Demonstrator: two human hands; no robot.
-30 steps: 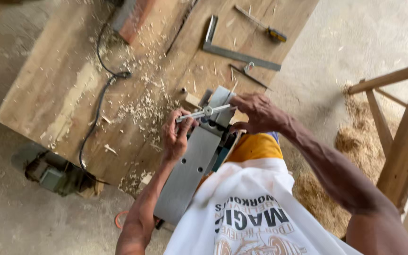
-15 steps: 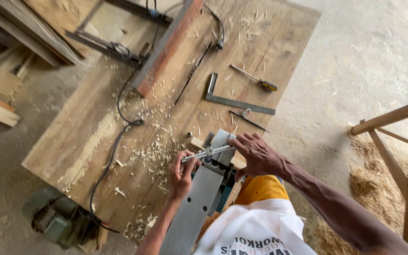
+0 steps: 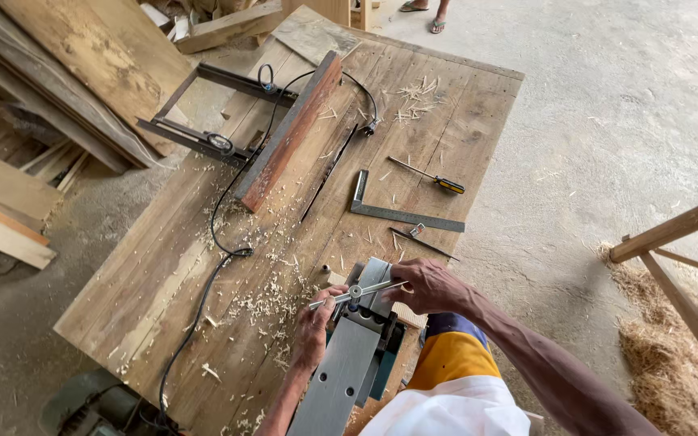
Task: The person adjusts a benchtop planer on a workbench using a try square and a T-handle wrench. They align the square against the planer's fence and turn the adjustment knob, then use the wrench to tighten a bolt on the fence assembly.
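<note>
Our left hand (image 3: 314, 329) closes on the near end of a thin metal wrench (image 3: 357, 294), and our right hand (image 3: 430, 287) wraps its far end. The wrench lies across the upturned electric planer (image 3: 347, 363) at the near edge of the worktop (image 3: 163, 266). Shavings (image 3: 264, 303) lie to the left; farther off rest a steel square (image 3: 401, 211), a screwdriver (image 3: 430, 176) and a plank (image 3: 291, 133).

Quick count on the bench: one electric planer (image 3: 349, 363) upside down, one T-handle wrench (image 3: 357, 293), one steel square (image 3: 401, 211), one screwdriver (image 3: 430, 177), one reddish board (image 3: 291, 129), one black cord (image 3: 220, 242), two hands.
</note>
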